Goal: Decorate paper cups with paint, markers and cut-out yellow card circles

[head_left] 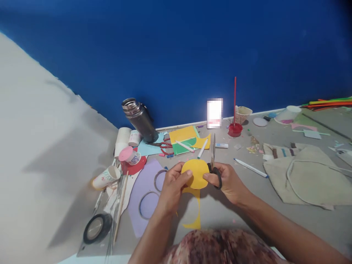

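A round yellow paper disc (197,173) is held up between both hands, above the grey table. My left hand (175,183) pinches its left edge, thumb on top. My right hand (226,180) has black-handled scissors (217,176) hooked on it, blades pointing up and away, and its thumb touches the disc's right edge. Below the disc, a cut yellow paper offcut (196,222) with a curved edge lies on the table.
A dark flask (141,123) leans near the blue wall, beside paper cups. Purple paper (137,205) with tape rings lies at left, near black tape (96,229). Markers (251,168) and a beige cloth bag (310,179) are at right; a red stand (235,129) is behind.
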Available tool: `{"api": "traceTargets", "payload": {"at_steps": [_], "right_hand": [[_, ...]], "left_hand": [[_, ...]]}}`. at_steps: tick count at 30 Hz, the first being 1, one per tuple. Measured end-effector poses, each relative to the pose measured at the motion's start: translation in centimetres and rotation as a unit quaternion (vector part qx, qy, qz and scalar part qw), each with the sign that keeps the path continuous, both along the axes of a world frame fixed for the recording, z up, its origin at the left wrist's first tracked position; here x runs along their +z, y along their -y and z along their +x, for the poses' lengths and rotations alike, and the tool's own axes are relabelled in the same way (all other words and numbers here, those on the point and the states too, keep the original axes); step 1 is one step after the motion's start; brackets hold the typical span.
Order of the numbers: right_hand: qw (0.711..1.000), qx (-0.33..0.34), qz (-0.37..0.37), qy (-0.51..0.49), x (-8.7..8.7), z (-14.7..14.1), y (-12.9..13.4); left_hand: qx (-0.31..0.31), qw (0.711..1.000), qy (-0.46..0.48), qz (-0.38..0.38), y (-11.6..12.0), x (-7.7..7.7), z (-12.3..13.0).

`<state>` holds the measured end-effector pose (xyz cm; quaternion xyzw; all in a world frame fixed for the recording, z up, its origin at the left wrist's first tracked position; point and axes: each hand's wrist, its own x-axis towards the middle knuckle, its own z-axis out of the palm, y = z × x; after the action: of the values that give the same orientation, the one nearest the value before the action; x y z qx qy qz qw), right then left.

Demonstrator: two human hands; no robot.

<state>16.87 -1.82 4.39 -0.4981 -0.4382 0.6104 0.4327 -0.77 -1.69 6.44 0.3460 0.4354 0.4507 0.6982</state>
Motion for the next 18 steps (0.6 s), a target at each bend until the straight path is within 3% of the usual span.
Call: {"api": "traceTargets", "payload": {"at_steps": [3, 6, 11, 18], "right_hand": [[1.0, -0.013, 0.004, -0.022, -0.3, -0.8, 0.4], [0.999, 0.038, 0.01, -0.01, -1.3, -0.7, 1.6], [0.988, 0.155, 0.016, 0.016, -2.6, 0.7, 4.4], [0.985, 0.173, -0.021, 0.017, -2.1, 1.0, 5.8]], "left_hand": [[0.061, 0.998, 0.0, -0.001, 1.0, 0.0, 0.7], [0.106, 0.994, 0.003, -0.015, 1.2, -0.1, 0.5], [0.126, 0.991, 0.029, -0.032, 1.2, 0.6, -0.5], [0.135, 0.99, 0.034, -0.025, 1.7, 1.1, 0.0]]}}
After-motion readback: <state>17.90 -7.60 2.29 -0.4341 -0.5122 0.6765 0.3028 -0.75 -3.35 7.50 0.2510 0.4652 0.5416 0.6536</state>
